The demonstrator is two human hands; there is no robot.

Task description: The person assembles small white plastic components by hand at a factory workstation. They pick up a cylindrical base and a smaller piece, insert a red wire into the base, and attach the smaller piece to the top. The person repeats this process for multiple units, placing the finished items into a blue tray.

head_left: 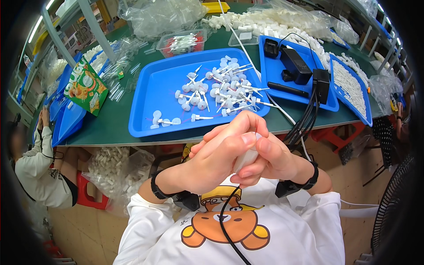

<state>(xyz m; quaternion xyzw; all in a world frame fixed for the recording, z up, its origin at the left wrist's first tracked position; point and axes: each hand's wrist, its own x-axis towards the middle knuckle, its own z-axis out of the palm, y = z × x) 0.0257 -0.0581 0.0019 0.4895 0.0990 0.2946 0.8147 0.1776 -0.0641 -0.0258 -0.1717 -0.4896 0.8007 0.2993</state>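
I note a green worktable (112, 121) on a tan floor (84, 229), a red stool (90, 194) beneath, grey shelving (66, 33) behind left, and apparently a fan (393, 207) at right.

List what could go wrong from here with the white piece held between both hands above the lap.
1. The small white piece is pinched between the left hand and right hand off the table edge; if the grip slips, it likely falls to the lap or floor.
2. The black cable runs up right under the hands and might snag.
3. Fingers hide most of the piece, so misalignment may go unseen.
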